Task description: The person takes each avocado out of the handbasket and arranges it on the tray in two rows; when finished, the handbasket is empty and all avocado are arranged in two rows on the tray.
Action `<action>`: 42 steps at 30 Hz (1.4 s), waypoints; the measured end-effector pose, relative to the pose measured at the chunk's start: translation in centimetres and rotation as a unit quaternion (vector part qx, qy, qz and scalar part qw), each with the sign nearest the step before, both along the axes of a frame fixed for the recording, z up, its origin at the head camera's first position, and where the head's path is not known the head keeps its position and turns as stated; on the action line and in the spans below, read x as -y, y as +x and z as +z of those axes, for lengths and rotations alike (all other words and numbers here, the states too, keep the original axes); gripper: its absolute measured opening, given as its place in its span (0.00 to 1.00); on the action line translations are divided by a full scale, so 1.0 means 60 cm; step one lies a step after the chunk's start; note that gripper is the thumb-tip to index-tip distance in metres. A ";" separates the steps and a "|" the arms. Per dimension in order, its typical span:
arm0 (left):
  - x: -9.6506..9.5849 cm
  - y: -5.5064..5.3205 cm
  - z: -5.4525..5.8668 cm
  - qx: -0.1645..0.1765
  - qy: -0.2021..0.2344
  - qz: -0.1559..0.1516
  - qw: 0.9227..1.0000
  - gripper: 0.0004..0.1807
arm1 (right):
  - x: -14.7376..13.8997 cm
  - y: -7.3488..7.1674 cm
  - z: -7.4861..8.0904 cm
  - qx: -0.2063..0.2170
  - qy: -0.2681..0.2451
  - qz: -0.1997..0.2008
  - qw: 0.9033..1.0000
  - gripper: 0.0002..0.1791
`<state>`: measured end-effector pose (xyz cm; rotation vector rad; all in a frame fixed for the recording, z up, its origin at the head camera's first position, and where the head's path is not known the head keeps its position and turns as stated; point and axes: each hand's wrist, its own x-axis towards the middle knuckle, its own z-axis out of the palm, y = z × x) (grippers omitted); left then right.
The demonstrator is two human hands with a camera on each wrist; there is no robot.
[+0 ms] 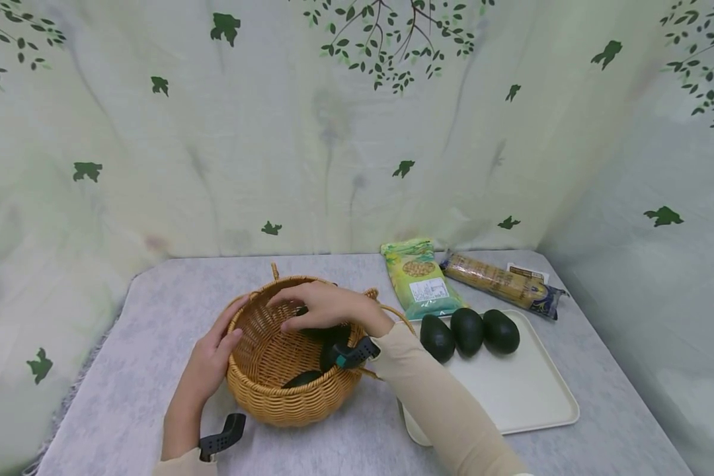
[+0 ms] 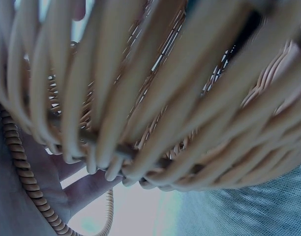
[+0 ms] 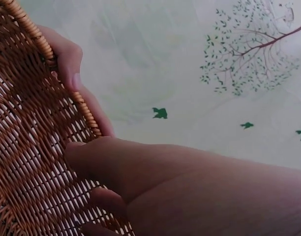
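A round wicker basket (image 1: pixel 291 404) stands in front of me, with several dark green avocados (image 1: pixel 302 379) along its right and near inner side. My left hand (image 1: pixel 210 357) holds the basket's left rim, thumb over the edge and fingers outside; the left wrist view shows mostly weave (image 2: pixel 155 108) close up. Inside the basket mouth is my right hand (image 1: pixel 333 307), thumb and fingers apart, above the avocados and partly hiding them. Nothing shows between its fingers (image 3: pixel 104 199) in the right wrist view.
Right of the basket lies a white tray (image 1: pixel 512 403) with three avocados (image 1: pixel 467 332) along its far edge. Behind it are a green and yellow bag (image 1: pixel 419 281) and a long packet of noodles (image 1: pixel 500 281). The basket's thin handle (image 1: pixel 400 313) reaches toward the tray.
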<state>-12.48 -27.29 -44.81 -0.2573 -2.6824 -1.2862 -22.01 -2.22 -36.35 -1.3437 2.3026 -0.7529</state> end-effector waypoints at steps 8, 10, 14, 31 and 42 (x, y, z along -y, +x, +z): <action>-0.001 -0.003 0.004 -0.001 -0.003 0.004 1.000 0.29 | 0.012 -0.007 -0.001 0.018 0.035 -0.021 0.999 0.30; -0.001 -0.004 0.005 -0.004 -0.003 0.004 1.000 0.29 | 0.015 -0.010 -0.003 0.019 0.039 -0.025 0.999 0.29; -0.002 -0.006 0.006 -0.010 -0.003 0.003 1.000 0.29 | 0.020 -0.011 -0.005 0.036 0.054 -0.034 0.997 0.30; -0.004 -0.002 0.007 -0.013 -0.001 0.004 1.000 0.29 | 0.033 0.000 -0.016 0.017 0.129 -0.074 0.989 0.33; -0.005 0.003 0.006 -0.014 -0.002 0.003 1.000 0.29 | 0.036 0.006 -0.030 0.022 0.152 -0.066 0.986 0.31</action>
